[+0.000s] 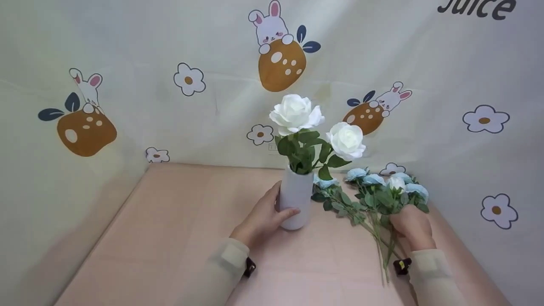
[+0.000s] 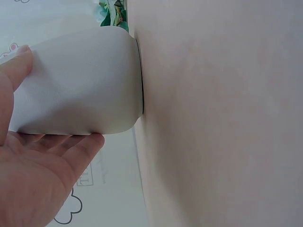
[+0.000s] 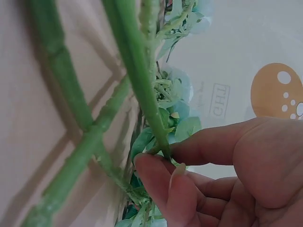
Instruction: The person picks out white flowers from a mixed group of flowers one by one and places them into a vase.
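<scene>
A white vase (image 1: 294,199) stands on the table with two white roses (image 1: 296,114) in it, one tall and one leaning right. My left hand (image 1: 267,212) holds the vase from the left, thumb across its front; in the left wrist view the fingers lie along the vase wall (image 2: 80,85). Over at the right, my right hand (image 1: 412,227) is at a bunch of artificial flowers. Thumb and fingers there pinch a green flower stem (image 3: 137,71). Which bloom that stem carries I cannot tell. A smaller white flower (image 1: 396,183) shows just above this hand.
Several light blue flowers (image 1: 374,179) with leafy stems lie around the right hand, stems crossing toward the front. Another blue flower (image 1: 326,182) lies close behind the vase. A printed cloth backdrop (image 1: 221,114) rises behind the pink table covering (image 1: 182,221).
</scene>
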Tool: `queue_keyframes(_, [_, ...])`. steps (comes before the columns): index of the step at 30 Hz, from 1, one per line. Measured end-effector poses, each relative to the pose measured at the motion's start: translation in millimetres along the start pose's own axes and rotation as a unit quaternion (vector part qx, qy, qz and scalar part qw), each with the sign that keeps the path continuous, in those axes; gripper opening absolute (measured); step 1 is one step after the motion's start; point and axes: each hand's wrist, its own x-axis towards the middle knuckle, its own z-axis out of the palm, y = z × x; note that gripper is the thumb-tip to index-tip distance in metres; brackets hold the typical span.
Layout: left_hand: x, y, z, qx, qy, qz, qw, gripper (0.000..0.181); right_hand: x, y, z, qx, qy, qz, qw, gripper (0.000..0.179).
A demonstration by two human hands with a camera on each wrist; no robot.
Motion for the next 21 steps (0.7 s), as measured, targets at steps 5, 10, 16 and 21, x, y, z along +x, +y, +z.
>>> queue_keyframes(5, [0.3,0.0,0.6,0.002,0.001,-0.001,1.0,0.098,-3.2,-1.1,-5.3,0.003,0.015,-0.015,0.9998,0.03])
queue_keyframes(10, [0.5,0.3,1.0,-0.004,0.003,-0.004,1.0,0.098,-8.7,-7.6,-8.7,0.034,0.03,-0.022,0.9987,0.037])
queue_keyframes(16, [-0.4,1.1,0.1,-0.007,0.005,-0.006,1.0,0.099,-14.9,-18.0,-12.8,0.063,0.057,-0.043,0.9954,0.032])
queue_keyframes(21, [-1.2,0.7,-0.2,-0.003,0.005,0.004,1.0,0.098,-20.1,-25.3,-16.5,0.075,0.076,-0.055,0.9928,0.05])
